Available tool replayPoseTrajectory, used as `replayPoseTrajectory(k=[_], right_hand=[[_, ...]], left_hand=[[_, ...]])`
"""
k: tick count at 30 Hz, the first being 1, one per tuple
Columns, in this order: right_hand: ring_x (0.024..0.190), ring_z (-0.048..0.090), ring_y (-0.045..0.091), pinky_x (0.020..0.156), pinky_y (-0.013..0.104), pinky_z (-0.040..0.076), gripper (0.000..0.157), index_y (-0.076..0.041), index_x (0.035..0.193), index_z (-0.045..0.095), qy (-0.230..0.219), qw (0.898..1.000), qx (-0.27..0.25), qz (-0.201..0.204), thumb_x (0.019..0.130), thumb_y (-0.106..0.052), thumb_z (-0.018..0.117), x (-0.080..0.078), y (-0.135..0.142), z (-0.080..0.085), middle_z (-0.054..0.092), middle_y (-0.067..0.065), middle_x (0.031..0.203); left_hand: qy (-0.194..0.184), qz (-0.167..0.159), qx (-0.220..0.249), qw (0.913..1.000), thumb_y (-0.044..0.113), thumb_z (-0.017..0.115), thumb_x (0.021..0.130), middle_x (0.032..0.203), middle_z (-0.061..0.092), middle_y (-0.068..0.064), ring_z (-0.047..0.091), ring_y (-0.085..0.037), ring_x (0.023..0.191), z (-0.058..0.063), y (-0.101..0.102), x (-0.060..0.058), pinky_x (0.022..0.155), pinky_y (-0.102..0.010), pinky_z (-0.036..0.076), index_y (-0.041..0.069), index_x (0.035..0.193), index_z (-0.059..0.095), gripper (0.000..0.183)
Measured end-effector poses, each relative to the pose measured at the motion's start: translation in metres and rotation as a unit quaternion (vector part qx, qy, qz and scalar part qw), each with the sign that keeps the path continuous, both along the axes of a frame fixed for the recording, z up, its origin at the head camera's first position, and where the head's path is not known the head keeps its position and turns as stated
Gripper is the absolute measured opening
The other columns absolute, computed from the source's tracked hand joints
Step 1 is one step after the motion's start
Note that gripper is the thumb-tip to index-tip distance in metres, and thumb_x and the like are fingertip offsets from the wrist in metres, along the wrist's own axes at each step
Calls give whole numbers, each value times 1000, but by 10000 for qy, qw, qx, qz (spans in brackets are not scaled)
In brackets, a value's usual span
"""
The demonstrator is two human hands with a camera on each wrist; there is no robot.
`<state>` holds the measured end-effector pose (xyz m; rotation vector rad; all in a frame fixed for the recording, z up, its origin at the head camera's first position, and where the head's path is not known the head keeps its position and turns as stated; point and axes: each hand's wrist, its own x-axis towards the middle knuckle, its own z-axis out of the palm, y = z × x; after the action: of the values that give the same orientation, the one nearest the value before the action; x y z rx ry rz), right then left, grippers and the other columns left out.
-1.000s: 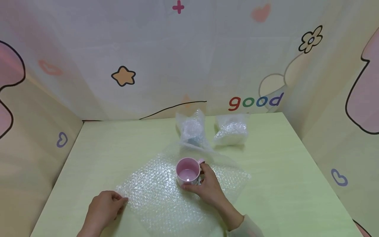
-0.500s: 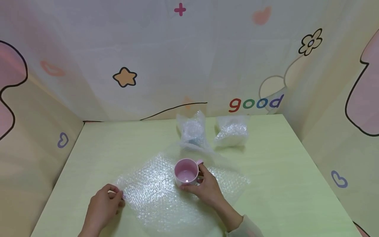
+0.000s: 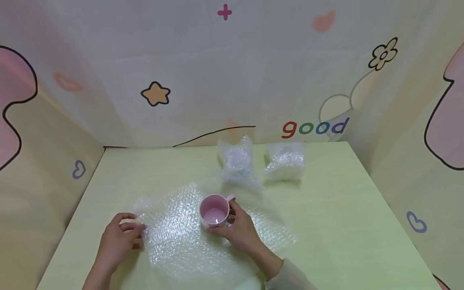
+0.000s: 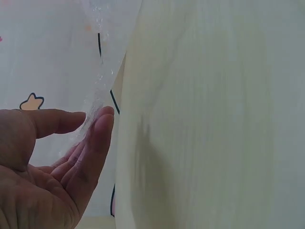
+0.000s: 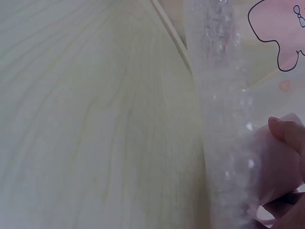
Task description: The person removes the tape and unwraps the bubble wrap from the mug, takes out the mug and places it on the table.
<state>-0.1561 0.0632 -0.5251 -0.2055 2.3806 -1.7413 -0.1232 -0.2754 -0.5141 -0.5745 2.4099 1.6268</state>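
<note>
A pink mug (image 3: 214, 210) stands over a sheet of bubble wrap (image 3: 170, 229) in the middle of the head view, its handle pointing back and right. My right hand (image 3: 243, 233) grips the mug from the right, thumb at the near side and fingers by the handle. At the sheet's left edge, my left hand (image 3: 117, 241) pinches the wrap between thumb and fingers. The left wrist view shows the clear film (image 4: 97, 90) rising from that pinch. In the right wrist view, the wrap's edge (image 5: 224, 95) partly covers the mug (image 5: 281, 164).
Two bubble-wrapped bundles sit at the back of the pale wooden table (image 3: 337, 209): one bundle (image 3: 237, 161) just behind the sheet, another bundle (image 3: 285, 161) to its right. A printed curtain (image 3: 195, 80) encloses the back and sides.
The mug, with my right hand on it, has shifted left along with the bubble wrap. My left hand has moved left and farther back with the sheet's edge. The wrapped bundles stay put.
</note>
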Motion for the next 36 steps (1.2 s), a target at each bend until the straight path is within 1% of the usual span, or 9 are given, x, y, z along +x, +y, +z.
replayPoseTrajectory(k=[5, 11, 15, 18, 21, 23, 26, 30, 36], right_hand=[[111, 69, 30, 97, 47, 55, 79, -18, 139, 57, -7, 9999, 60, 85, 72, -31, 96, -2, -13, -1, 68, 10, 130], [113, 69, 30, 97, 46, 55, 80, -13, 140, 55, 6, 9999, 23, 143, 73, -30, 95, -7, -27, 1, 67, 12, 132], [115, 67, 27, 98, 44, 54, 81, -11, 139, 55, 24, 9999, 97, 96, 72, -31, 96, -12, -37, 1, 68, 11, 131], [118, 66, 25, 100, 42, 53, 79, -12, 136, 56, 69, 9996, 264, 68, 71, -34, 96, -15, -47, 2, 68, 8, 131], [121, 64, 24, 101, 42, 52, 77, -15, 132, 56, 115, 9990, 425, 5, 71, -37, 96, -18, -58, 2, 69, 7, 130], [121, 65, 24, 101, 43, 51, 75, -16, 131, 56, 128, 9987, 493, -70, 70, -38, 96, -20, -66, 3, 69, 8, 129], [122, 65, 25, 102, 45, 50, 76, -15, 131, 57, 144, 9982, 534, -211, 70, -39, 96, -23, -78, 4, 70, 8, 130], [125, 65, 25, 104, 47, 49, 78, -15, 133, 57, 147, 9980, 518, -329, 69, -39, 96, -28, -92, 5, 70, 8, 132], [125, 65, 24, 106, 45, 49, 77, -14, 133, 57, 137, 9985, 455, -267, 70, -35, 96, -36, -108, 2, 70, 8, 133]], left_hand=[[16, -74, 130, 9999, 15, 70, 99, 105, 75, -7, 73, -13, 82, 1, -13, -10, 71, -37, 64, 2, 147, 41, 57], [22, -214, -45, 9998, 15, 68, 100, 106, 74, -8, 73, -15, 78, 0, -28, -25, 70, -36, 64, -1, 147, 43, 56], [117, -297, -147, 9994, 14, 67, 100, 107, 74, -9, 71, -10, 81, -3, -38, -35, 71, -34, 64, -3, 147, 44, 55], [197, -337, -249, 9989, 13, 67, 100, 110, 74, -13, 69, -6, 83, -5, -46, -42, 72, -33, 64, -7, 145, 45, 54], [219, -354, -435, 9982, 15, 66, 101, 115, 73, -19, 70, -6, 82, -8, -54, -49, 71, -32, 63, -8, 144, 46, 53], [220, -383, -546, 9975, 16, 65, 101, 118, 72, -22, 70, -8, 81, -9, -60, -56, 70, -32, 63, -9, 143, 46, 53], [166, -426, -676, 9967, 18, 65, 101, 119, 72, -22, 71, -9, 80, -9, -70, -68, 71, -31, 63, -9, 143, 47, 53], [128, -466, -807, 9956, 20, 67, 100, 116, 74, -18, 71, -6, 78, -9, -83, -85, 70, -30, 62, -9, 144, 47, 56], [-5, -516, -922, 9944, 21, 65, 101, 101, 74, -7, 69, -9, 79, -9, -101, -107, 70, -30, 62, -8, 143, 48, 55]])
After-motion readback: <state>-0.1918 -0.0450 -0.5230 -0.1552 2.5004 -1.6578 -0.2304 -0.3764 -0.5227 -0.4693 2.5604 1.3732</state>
